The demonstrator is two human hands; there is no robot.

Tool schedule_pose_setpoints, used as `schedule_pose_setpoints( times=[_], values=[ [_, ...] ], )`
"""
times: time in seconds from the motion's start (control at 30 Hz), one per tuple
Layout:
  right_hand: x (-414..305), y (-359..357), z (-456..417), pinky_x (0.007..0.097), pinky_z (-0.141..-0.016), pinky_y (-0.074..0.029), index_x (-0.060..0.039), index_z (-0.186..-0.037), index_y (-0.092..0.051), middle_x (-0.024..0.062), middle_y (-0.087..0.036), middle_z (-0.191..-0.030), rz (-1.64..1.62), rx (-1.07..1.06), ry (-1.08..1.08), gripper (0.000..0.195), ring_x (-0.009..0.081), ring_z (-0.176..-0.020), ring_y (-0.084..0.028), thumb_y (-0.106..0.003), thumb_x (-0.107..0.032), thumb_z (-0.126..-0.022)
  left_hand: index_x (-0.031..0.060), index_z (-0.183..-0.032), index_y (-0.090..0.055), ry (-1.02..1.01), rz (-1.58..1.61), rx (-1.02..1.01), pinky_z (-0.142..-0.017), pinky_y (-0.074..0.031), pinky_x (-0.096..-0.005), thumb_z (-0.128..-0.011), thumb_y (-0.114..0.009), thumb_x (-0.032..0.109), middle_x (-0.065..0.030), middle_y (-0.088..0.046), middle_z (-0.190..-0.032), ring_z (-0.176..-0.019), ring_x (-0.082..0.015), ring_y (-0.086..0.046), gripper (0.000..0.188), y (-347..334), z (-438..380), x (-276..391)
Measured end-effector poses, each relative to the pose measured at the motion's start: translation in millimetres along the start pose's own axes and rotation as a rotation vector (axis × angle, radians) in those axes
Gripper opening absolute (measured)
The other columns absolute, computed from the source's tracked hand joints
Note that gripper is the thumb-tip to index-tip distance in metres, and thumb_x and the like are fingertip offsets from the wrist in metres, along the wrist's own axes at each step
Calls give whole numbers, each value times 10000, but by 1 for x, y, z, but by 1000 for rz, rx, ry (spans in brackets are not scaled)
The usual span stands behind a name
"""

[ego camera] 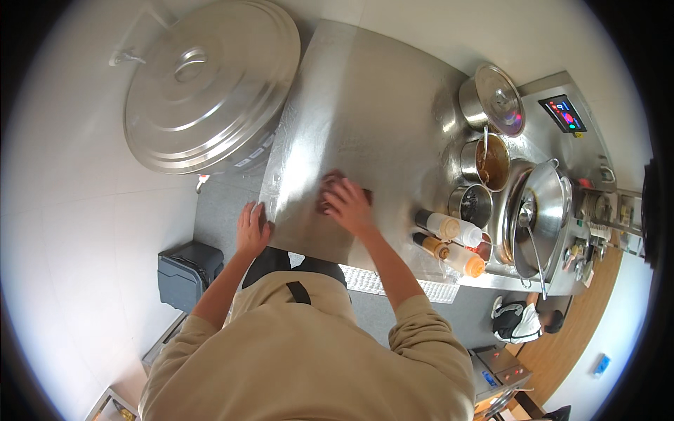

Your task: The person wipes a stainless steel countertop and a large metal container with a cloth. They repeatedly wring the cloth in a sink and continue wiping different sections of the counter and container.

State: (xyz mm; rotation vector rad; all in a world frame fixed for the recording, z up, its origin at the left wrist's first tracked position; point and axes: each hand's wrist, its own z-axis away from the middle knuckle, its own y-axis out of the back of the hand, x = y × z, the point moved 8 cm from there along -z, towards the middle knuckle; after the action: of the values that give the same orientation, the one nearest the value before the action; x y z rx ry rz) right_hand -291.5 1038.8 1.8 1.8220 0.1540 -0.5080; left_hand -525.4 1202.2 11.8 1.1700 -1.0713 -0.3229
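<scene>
My right hand point(348, 206) presses a crumpled dark reddish cloth point(330, 184) flat against the stainless steel worktop point(389, 121). Part of the cloth is hidden beneath the palm and fingers, and it looks slightly blurred. At the worktop's left front corner, my left hand point(254, 231) rests with its fingers spread a little over the edge, holding nothing. Several squeeze bottles point(439, 223) with pale and brown contents lie or lean to the right of my right hand.
Right of the worktop stand a lidded steel pot point(474, 108), a pot of brown sauce point(495, 160) with a ladle, a smaller pot point(471, 205) and a wok point(545, 200). A large lidded steel vessel point(221, 105) stands left, a grey bin point(184, 279) below. Another person point(518, 321) is further right.
</scene>
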Motion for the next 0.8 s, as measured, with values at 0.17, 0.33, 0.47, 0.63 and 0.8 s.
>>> schedule_pose_setpoints(
  times=[0.17, 0.33, 0.47, 0.63, 0.8],
  values=[
    [174, 69, 5, 505, -1146, -320, -150, -1317, -601, 163, -552, -1399, 312, 394, -552, 438, 363, -1317, -472, -578, -416, -969, 30, -1527, -303, 143, 2, -118, -1155, -334, -499, -865, -617, 177, -249, -431, -1483, -1390, -443, -390, 747, -15, 38, -20],
    [204, 65, -56, 557, -1168, -261, -153, -1392, -556, 152, -491, -1483, 416, 537, -971, 498, 430, -1381, -382, -467, -459, -1010, 60, -1574, -217, 244, 32, -144, -1122, -387, -460, -896, -613, 205, -260, -400, -1510, -1374, -434, -419, 799, -17, 39, -19],
    [73, -24, -101, 596, -1163, -240, -188, -1387, -563, 147, -486, -1486, 266, 340, -443, 462, 409, -1397, -378, -529, -406, -981, 55, -1571, -220, 311, 110, -173, -1096, -409, -465, -890, -632, 236, -255, -420, -1493, -1344, -431, -449, 817, -20, 38, -21],
    [-67, -29, -37, 545, -1150, -312, -190, -1301, -630, 100, -555, -1401, -59, 39, 86, 466, 360, -1383, -430, -664, -420, -897, 9, -1555, -222, 248, 18, -221, -1085, -418, -473, -876, -655, 279, -261, -433, -1478, -1329, -432, -460, 849, -21, 35, -28],
    [-6, 10, 17, 512, -1113, -371, -162, -1207, -677, 75, -589, -1360, 30, -26, 175, 389, 357, -1350, -467, -697, -370, -878, -27, -1540, -225, 221, -12, -243, -1073, -424, -479, -867, -660, 274, -257, -453, -1458, -1312, -429, -472, 856, -21, 32, -22]
  ],
)
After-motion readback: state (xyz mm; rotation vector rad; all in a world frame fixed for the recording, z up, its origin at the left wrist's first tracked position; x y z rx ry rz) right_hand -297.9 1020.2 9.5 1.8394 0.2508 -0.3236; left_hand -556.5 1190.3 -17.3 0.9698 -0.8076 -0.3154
